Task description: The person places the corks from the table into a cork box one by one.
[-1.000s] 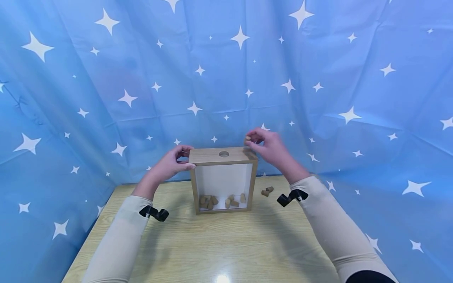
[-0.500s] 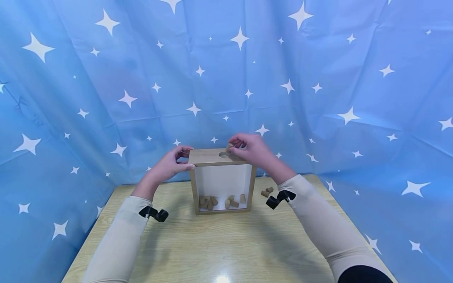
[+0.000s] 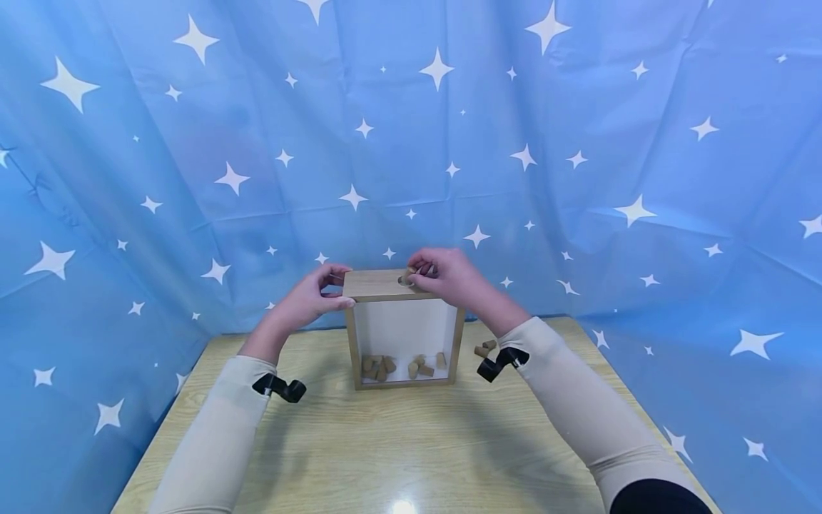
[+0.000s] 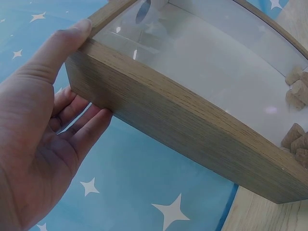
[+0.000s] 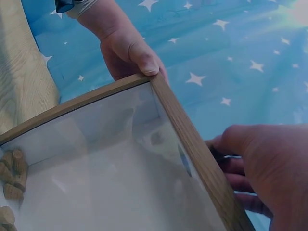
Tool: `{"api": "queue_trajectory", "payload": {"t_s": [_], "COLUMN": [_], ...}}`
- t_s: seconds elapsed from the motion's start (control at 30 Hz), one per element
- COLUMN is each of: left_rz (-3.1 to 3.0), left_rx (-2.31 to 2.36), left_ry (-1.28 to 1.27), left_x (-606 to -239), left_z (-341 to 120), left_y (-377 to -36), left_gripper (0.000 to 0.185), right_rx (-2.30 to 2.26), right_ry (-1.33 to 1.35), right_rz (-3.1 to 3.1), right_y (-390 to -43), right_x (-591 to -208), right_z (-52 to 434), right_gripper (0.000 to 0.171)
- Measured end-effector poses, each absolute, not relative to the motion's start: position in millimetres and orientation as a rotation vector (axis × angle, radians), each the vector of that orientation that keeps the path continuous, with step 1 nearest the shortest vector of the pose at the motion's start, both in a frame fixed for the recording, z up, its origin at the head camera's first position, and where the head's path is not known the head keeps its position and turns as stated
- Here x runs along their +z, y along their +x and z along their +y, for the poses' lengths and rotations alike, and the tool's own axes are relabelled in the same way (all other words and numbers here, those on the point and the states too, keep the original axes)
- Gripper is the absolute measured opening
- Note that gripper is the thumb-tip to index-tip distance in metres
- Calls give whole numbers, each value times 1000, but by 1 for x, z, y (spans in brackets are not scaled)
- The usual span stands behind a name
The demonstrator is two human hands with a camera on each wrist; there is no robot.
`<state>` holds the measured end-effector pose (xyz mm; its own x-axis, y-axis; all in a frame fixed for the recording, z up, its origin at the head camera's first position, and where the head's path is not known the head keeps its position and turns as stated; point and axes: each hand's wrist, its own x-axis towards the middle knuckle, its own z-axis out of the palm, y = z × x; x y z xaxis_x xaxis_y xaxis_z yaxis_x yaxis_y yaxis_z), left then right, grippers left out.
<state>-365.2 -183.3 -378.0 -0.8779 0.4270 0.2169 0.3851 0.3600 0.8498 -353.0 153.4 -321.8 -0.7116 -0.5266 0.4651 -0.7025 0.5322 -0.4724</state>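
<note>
A wooden box (image 3: 372, 285) with a clear front stands upright on the table, a round hole in its top. My left hand (image 3: 308, 296) grips the box's upper left corner, thumb on the front edge and fingers behind, as the left wrist view shows. Over the hole, my right hand (image 3: 446, 275) pinches a cork (image 3: 407, 275), its lower end right at the opening. In the right wrist view the cork is mostly hidden behind the fingers. Several corks (image 3: 382, 368) lie in two groups on the box's floor.
A few loose corks (image 3: 485, 348) lie on the wooden table (image 3: 398, 442) to the right of the box. Behind it hangs a blue curtain (image 3: 411, 143) with white stars, close to the table's back edge.
My right hand has moved left from the box's upper right corner to the hole, bringing the cork along and lowering it to the opening. The left hand has stayed in place.
</note>
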Motion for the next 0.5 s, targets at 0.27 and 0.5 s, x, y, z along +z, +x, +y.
{"api": "queue_trajectory", "payload": {"t_s": [0.27,0.5], "left_rz": [2556,2556], "left_rx": [1577,1579], "left_ry": [765,773], "left_x": [-377,-378], "left_z": [-183,-184], "left_y": [-364,-367], "left_gripper": [72,71], "right_rx": [836,879], "right_ry": [1053,1054], "right_rz": [-2482,-2424], "right_y": [-356,-353], "right_x": [-323,-323], "right_z": [154,161], "right_gripper": [24,22]}}
